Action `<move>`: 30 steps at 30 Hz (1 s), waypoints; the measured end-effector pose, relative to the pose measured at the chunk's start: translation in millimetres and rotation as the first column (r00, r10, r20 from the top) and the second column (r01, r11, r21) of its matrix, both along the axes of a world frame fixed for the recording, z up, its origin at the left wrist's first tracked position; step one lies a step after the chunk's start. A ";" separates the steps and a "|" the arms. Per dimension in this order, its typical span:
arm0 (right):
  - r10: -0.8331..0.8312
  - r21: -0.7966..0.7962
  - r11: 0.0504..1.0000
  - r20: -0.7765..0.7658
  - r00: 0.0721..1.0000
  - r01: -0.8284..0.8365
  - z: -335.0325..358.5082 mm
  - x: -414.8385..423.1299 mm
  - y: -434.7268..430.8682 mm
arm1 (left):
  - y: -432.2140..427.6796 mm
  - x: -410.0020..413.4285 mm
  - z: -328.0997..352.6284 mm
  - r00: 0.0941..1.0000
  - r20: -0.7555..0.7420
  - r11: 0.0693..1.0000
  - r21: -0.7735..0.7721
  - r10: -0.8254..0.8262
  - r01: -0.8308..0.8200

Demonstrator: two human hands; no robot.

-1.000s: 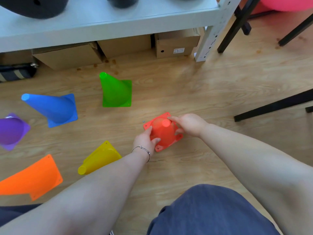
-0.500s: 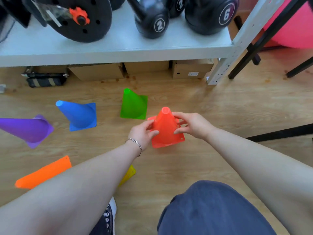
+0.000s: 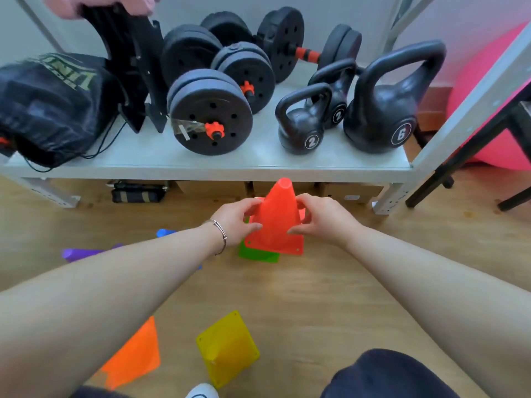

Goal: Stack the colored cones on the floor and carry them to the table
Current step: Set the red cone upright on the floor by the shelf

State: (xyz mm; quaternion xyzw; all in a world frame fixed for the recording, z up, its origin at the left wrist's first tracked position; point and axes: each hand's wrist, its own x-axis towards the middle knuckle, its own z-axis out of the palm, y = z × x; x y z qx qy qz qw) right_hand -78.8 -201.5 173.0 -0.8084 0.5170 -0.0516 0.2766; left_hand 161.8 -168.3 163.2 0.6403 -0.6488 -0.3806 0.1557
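The red cone has left the floor: one second ago it stood on the wood between the two hands, and now it hangs upright in the air, over the green cone, of which only the base shows behind it. The left hand and the right hand hold it from both sides, fingers closed on its wall, thumbs near the base. It seems that the first stacking is about to happen, so the task is at its beginning.

The blue cone and the purple cone lie far left, half hidden by the left forearm. The orange cone and the yellow cone lie near, on their sides.

The shelf with kettlebells is just behind. Nothing blocks the way down.
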 end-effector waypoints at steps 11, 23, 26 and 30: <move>-0.102 0.131 0.985 -0.083 0.991 0.113 -78.0 65.9 -28.9 | -37.3 46.1 -95.5 0.999 -0.006 0.998 0.029 0.052 -0.051; -0.209 0.242 0.941 -0.131 0.969 0.236 -156.7 82.6 -27.6 | -55.7 48.0 -190.2 0.997 -0.037 0.980 0.193 0.061 -0.053; -0.217 0.261 0.933 -0.143 0.966 0.249 -166.9 86.5 -26.8 | -56.2 49.2 -203.7 0.998 -0.015 0.975 0.216 0.056 -0.051; -0.285 0.325 0.896 -0.097 0.954 0.301 -174.8 88.1 -24.0 | -56.8 47.7 -213.1 0.999 -0.016 0.961 0.272 0.052 -0.045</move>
